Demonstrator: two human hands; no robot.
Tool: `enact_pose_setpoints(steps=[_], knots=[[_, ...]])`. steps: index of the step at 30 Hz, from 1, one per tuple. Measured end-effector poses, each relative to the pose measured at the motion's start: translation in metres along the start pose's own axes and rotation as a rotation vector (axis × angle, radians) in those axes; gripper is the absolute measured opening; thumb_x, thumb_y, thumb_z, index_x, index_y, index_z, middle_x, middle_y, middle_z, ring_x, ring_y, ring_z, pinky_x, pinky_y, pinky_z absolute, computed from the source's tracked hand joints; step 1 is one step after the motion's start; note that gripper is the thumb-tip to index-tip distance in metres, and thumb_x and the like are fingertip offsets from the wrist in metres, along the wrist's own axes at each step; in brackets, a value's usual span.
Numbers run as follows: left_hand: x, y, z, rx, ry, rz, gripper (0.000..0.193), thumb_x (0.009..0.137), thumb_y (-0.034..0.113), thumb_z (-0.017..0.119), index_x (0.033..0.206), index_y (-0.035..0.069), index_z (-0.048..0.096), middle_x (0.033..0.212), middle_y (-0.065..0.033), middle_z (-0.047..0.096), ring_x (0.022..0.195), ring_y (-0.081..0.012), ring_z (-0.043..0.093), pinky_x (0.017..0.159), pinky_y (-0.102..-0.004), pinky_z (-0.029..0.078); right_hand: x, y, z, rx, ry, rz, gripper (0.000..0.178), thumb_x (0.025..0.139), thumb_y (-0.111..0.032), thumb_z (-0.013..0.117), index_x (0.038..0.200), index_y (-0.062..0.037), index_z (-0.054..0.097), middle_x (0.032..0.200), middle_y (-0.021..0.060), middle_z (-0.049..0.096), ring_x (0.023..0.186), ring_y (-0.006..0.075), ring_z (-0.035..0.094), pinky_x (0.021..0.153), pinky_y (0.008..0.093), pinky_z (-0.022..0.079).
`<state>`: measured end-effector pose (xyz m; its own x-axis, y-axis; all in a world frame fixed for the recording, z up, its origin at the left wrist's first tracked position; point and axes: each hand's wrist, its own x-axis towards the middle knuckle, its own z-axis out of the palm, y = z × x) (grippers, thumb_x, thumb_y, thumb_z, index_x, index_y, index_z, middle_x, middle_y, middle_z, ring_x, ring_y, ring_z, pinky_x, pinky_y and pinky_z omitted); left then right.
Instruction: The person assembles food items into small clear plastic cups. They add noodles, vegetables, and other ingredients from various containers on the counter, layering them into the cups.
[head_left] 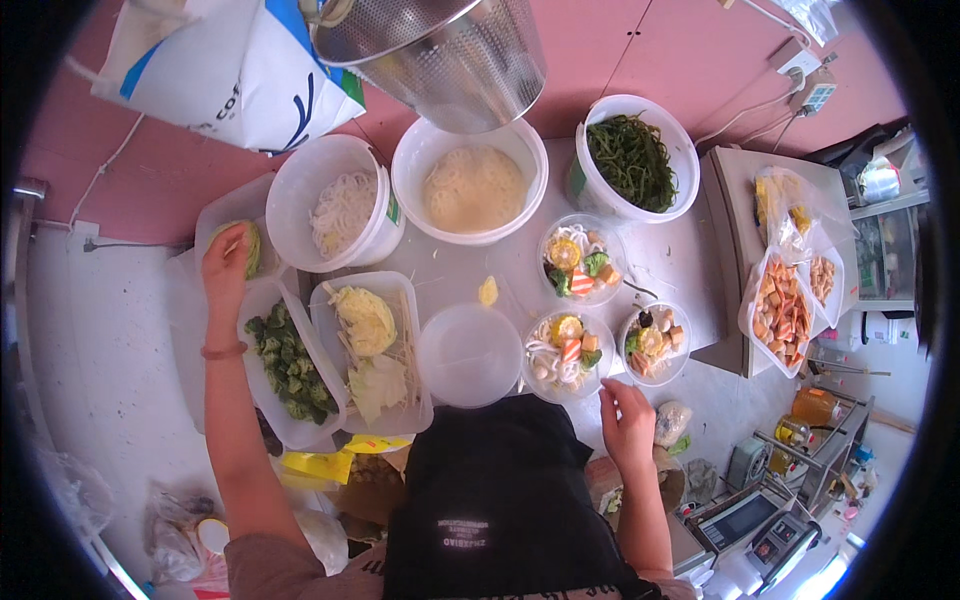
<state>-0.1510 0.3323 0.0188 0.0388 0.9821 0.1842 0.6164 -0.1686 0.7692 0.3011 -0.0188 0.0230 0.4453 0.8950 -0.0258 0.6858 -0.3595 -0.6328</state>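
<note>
At the far left, my left hand [226, 262] is closed over a pale green piece of cabbage [250, 250] in a clear container; its fingertips are partly hidden. My right hand [630, 420] hangs with loosely bent fingers, seemingly holding nothing, beside the near rim of a clear bowl [541, 372] of noodles, corn, broccoli and tofu cubes. Two similar filled bowls stand close by, one behind [583, 262] and one to the right [655, 343]. Left of them is an empty translucent bowl [470, 355]. A small yellow scrap [488, 291] lies behind it.
Left are a tub of broccoli [288, 360] and a tub of cabbage and thin strips [372, 345]. Behind stand buckets of white noodles [343, 215], noodles in cloudy liquid [473, 190] and dark green strips [632, 160]. A perforated metal strainer [450, 65] hangs above. Bagged cubes [782, 310] sit right.
</note>
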Motion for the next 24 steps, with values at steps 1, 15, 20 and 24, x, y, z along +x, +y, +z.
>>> enact_pose_setpoints(steps=[1, 15, 20, 24], knots=[[-0.006, -0.001, -0.009, -0.029, 0.033, -0.01, 0.021, 0.084, 0.007, 0.059, 0.105, 0.006, 0.061, 0.102, -0.0078, 0.063, 0.092, -0.0155, 0.06, 0.08, -0.0267, 0.048, 0.008, -0.002, 0.001, -0.001, 0.002, -0.047, 0.015, 0.078, -0.003, 0.061, 0.092, -0.0046, 0.063, 0.074, 0.0137, 0.06, 0.065, 0.0303, 0.059, 0.058, 0.0371, 0.047], [-0.027, -0.079, -0.072, 0.377, 0.252, -0.053, 0.028, 0.075, 0.015, 0.066, 0.101, 0.005, 0.06, 0.095, -0.0129, 0.063, 0.09, -0.027, 0.06, 0.078, -0.0359, 0.047, 0.0, -0.021, 0.023, 0.043, -0.09, -0.107, 0.014, 0.08, -0.001, 0.058, 0.094, -0.0003, 0.061, 0.073, 0.014, 0.058, 0.063, 0.0256, 0.056, 0.057, 0.0347, 0.045], [-0.081, 0.051, 0.033, 0.475, -0.212, 0.04, 0.03, 0.072, 0.026, 0.067, 0.089, 0.005, 0.055, 0.083, -0.0148, 0.059, 0.081, -0.0327, 0.058, 0.068, -0.0411, 0.046, -0.002, -0.03, 0.021, 0.003, -0.083, -0.116, 0.013, 0.08, -0.001, 0.058, 0.093, -0.0003, 0.062, 0.075, 0.0143, 0.059, 0.065, 0.0265, 0.058, 0.059, 0.0351, 0.046], [-0.147, 0.056, 0.096, 0.754, -0.648, 0.327, 0.033, 0.074, 0.018, 0.06, 0.103, 0.006, 0.05, 0.084, -0.0153, 0.059, 0.079, -0.0334, 0.059, 0.065, -0.0436, 0.048, 0.004, -0.039, 0.031, 0.051, -0.099, -0.119, 0.014, 0.079, 0.0, 0.059, 0.093, -0.0006, 0.062, 0.076, 0.0152, 0.06, 0.068, 0.0287, 0.059, 0.061, 0.036, 0.047]])
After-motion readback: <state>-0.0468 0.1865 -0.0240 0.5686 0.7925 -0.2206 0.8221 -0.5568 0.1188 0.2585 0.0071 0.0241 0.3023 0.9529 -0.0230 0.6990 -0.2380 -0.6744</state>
